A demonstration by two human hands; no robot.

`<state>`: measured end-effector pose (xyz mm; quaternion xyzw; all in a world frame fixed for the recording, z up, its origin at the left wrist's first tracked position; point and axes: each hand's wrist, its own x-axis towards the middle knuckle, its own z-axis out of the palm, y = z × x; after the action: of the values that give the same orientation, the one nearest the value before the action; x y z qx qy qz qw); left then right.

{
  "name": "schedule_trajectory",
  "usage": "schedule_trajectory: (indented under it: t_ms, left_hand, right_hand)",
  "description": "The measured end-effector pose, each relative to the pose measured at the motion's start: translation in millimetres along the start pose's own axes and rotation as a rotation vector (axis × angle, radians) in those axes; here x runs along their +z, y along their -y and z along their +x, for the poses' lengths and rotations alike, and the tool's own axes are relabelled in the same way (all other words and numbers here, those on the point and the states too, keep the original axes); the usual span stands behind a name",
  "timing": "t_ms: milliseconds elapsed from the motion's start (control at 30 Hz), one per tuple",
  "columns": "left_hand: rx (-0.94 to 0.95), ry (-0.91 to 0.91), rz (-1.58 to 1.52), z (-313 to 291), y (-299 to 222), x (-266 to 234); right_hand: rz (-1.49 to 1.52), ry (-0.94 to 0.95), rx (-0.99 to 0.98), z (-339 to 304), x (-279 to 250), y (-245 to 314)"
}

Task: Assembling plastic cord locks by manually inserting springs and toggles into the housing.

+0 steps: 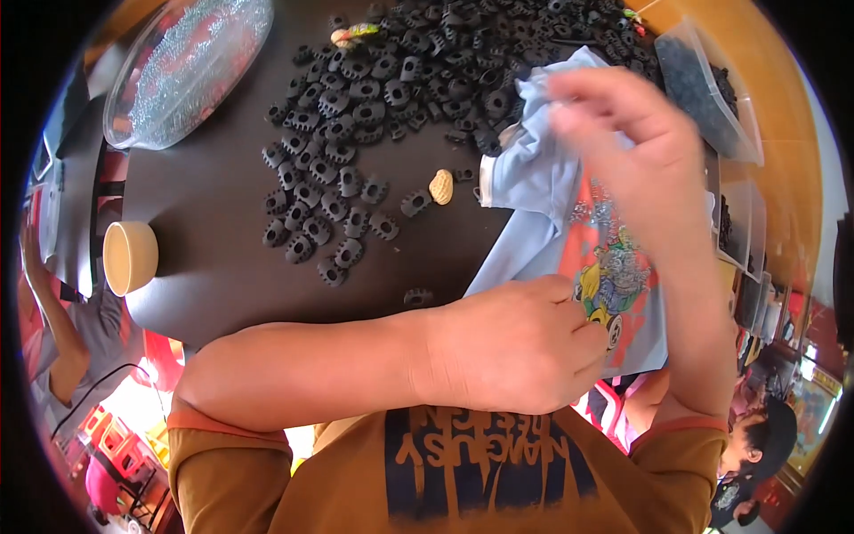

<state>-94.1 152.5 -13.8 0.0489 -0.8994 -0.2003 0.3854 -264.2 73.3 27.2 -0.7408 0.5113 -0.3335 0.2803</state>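
A light blue cloth with a coloured print lies over the table's right side and hangs toward my lap. My left hand is closed in a fist above the cloth's lower part; what its fingers hold, if anything, is hidden. My right hand is raised over the cloth's upper part, its fingers bent and smeared by motion. Small metal springs lie in a patch on the print, between the two hands. Many black plastic hair claw clip halves are spread beyond and to the left of the cloth.
An oval clear tray of small springs sits at the far left. A beige cup stands at the left edge. A peanut lies beside the black pieces. Clear plastic bins line the right side. Other people are in the background.
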Motion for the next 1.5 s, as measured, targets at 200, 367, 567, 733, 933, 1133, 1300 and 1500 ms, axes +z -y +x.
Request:
schedule_trajectory:
  t_ms: [200,367,567,733,933,1133,1300,1500]
  left_hand:
    - [-0.015,-0.071,-0.003,-2,0,5]
    - [-0.009,-0.033,0.009,-1,2,1]
    - [-0.002,-0.045,0.067,0,8,-9]
    - [-0.034,0.016,0.061,9,20,-21]
    - [-0.218,0.085,0.196,25,29,-33]
    - [-0.365,0.188,0.242,37,22,-17]
    - [-0.335,0.287,0.289,50,22,-14]
    - [-0.479,0.296,0.432,54,37,-11]
  right_hand:
    - [-0.399,0.052,-0.334,13,54,9]
    - [-0.447,0.081,-0.321,4,49,4]
    - [0.123,0.012,0.063,-31,23,28]
    - [0.371,-0.295,0.161,-58,-9,-1]
    - [0.407,-0.442,0.132,-63,-40,-48]
    - [0.663,-0.378,0.085,-61,-41,-48]
    - [0.587,-0.102,0.03,-63,-53,-45]
    - [0.835,-0.125,0.232,-64,-45,-38]
